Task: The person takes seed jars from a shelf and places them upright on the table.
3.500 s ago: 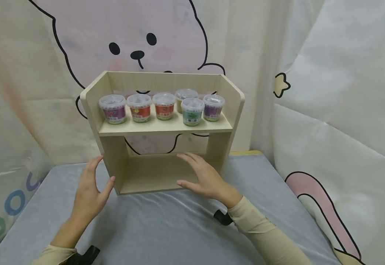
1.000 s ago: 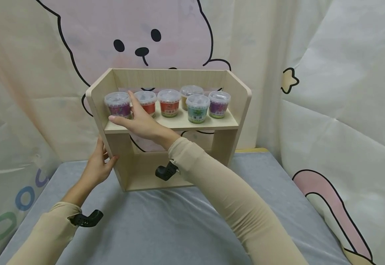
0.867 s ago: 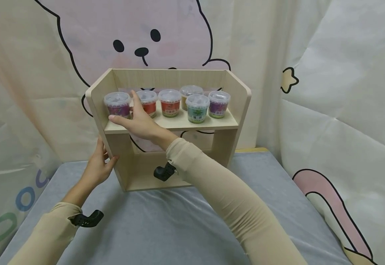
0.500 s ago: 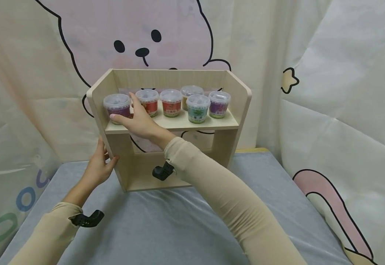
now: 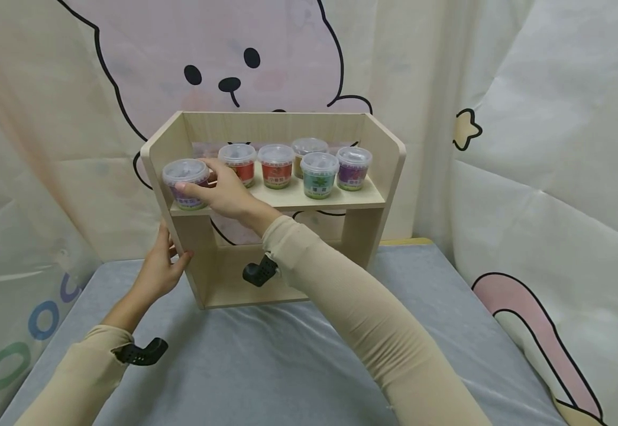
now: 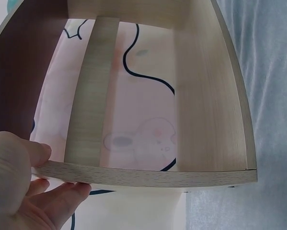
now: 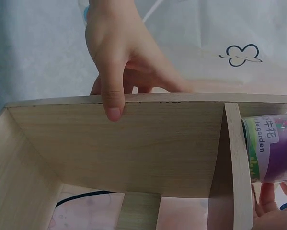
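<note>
- From here, the purple cup [image 5: 186, 175] is at the left end of the wooden shelf [image 5: 271, 202], lid up, near the front edge. I can't tell if it's touching the wood.
- The right hand [image 5: 229, 192] is beside it, on its right, thumb and fingers pinching it.
- The left hand [image 5: 161, 269] is lower, gripping the shelf's left side.

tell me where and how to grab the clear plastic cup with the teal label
Probably round the body of the clear plastic cup with the teal label, just under its lid, coming from the open front of the pale wooden shelf unit. It stands upright near the front edge, ahead of its neighbours, and tapers downward, so the wider rim may help stop slipping.
</note>
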{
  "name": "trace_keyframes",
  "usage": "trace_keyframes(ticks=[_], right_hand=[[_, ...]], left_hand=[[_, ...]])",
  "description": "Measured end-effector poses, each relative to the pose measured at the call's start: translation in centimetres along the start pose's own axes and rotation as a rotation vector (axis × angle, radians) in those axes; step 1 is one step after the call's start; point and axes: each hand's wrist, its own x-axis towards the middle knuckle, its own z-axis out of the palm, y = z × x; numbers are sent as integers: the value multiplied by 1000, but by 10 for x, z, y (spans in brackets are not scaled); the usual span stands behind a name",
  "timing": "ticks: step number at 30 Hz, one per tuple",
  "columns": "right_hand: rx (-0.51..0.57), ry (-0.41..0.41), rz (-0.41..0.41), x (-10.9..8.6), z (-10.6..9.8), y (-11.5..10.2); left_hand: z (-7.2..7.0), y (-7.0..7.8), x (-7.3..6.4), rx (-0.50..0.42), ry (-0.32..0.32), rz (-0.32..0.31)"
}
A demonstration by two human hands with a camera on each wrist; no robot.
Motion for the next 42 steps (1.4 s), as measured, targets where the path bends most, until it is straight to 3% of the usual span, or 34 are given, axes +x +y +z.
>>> trace_keyframes(ticks=[9, 19, 24, 31, 42], right_hand=[[41, -2, -32, -10, -2, 2], [80, -7, -101, -45, 0, 11], [94, -24, -131, -69, 0, 26], [142, -35, -111, -95, 3, 49], [270, -84, -23, -129, 37, 112]], left_hand=[[1, -5, -3, -9, 8, 4], [0, -9, -11, 18, 37, 11], [2, -11, -13, 41, 47, 13], [1, -8, -10, 63, 36, 6], [-1, -1, 0, 64, -4, -2]])
